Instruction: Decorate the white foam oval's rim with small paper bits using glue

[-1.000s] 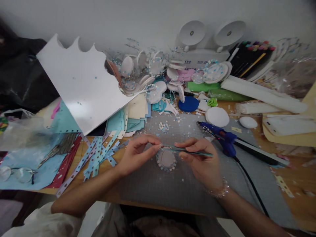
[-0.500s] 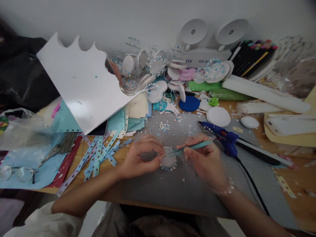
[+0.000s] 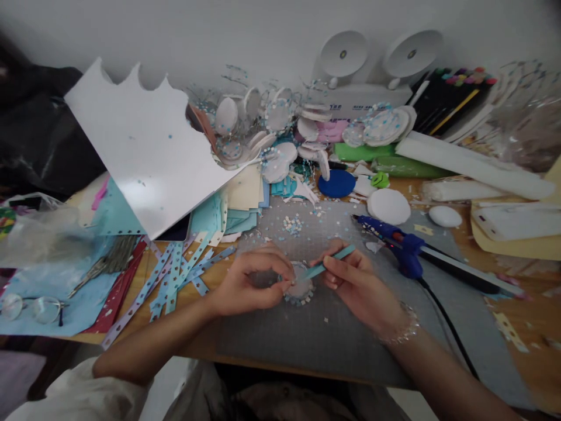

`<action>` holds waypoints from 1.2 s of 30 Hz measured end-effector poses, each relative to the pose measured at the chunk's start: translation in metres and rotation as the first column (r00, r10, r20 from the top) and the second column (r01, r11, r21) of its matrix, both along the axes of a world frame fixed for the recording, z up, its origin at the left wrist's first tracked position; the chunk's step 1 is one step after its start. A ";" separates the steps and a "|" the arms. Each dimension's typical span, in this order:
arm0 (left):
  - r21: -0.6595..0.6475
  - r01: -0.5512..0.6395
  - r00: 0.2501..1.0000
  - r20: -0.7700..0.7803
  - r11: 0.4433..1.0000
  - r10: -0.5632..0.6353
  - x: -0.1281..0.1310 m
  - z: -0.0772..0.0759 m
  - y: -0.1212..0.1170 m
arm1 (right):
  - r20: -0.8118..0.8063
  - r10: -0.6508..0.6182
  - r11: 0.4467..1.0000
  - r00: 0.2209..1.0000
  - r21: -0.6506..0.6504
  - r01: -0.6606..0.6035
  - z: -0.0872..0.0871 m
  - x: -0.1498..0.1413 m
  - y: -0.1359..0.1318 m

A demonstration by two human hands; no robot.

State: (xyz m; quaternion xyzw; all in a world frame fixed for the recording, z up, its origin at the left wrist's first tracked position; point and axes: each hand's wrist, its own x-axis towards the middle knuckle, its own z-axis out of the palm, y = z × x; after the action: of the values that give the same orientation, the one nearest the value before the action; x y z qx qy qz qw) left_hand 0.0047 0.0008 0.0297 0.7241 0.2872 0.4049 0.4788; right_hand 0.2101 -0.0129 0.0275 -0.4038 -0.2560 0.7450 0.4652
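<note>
A small round white disc [image 3: 300, 289], with tiny pale and blue paper bits around its rim, lies on the grey cutting mat [image 3: 280, 339]. My left hand [image 3: 258, 278] is at the disc's left edge, thumb and forefinger pinched together; what sits between them is too small to make out. In my right hand [image 3: 350, 278] are teal tweezers [image 3: 337, 255], held between thumb and fingers. Their tips point left, over the disc and close to my left fingertips. Behind the disc is a loose heap of punched paper bits [image 3: 293, 225].
A blue glue gun [image 3: 405, 248] lies right of my right hand, its black cord trailing forward. Punched paper strips [image 3: 184, 275] and eyeglasses [image 3: 35, 307] lie at left. Decorated white discs [image 3: 280, 111] crowd the back. A large white board [image 3: 149, 140] leans at back left.
My right hand has shifted slightly left with the tweezers, which now tilt more steeply down toward the disc. My left hand keeps nearly the same place.
</note>
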 end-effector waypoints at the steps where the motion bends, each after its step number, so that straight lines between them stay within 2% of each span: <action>1: 0.001 0.006 1.000 0.012 1.000 -0.006 0.000 -0.001 0.000 | 0.006 0.000 1.000 1.000 0.018 0.000 0.001 0.001 0.000; 10: -0.007 0.069 0.996 0.065 0.998 -0.069 -0.002 0.000 -0.001 | 0.059 0.001 0.990 0.998 0.139 -0.009 0.010 0.002 -0.004; 15: -0.003 0.106 0.992 0.074 0.994 -0.105 -0.004 0.002 0.000 | 0.043 -0.049 0.979 0.998 0.199 0.039 0.014 0.007 -0.001; 19: 0.016 0.133 0.986 0.097 0.991 -0.134 -0.005 0.002 0.002 | 0.037 -0.110 0.946 0.993 0.310 0.093 0.013 0.011 0.001; 24: 0.016 0.097 0.992 0.082 0.995 -0.098 -0.004 0.000 0.002 | 0.116 -0.180 0.892 0.977 0.439 0.113 0.005 0.011 -0.007; 29: 0.024 0.042 0.996 0.082 0.999 -0.044 -0.004 -0.003 0.002 | 0.201 -0.196 0.876 0.960 0.476 0.080 0.003 0.012 -0.014; 36: 0.025 0.052 0.996 0.073 0.998 -0.054 -0.004 -0.003 0.002 | 0.188 -0.191 0.876 0.964 0.476 0.080 0.004 0.011 -0.013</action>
State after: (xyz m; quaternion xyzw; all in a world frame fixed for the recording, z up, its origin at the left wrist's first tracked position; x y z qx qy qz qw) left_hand 0.0010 0.0031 0.0268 0.7214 0.2454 0.4216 0.4915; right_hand 0.2210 -0.0254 0.0313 -0.3809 -0.4496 0.5757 0.5668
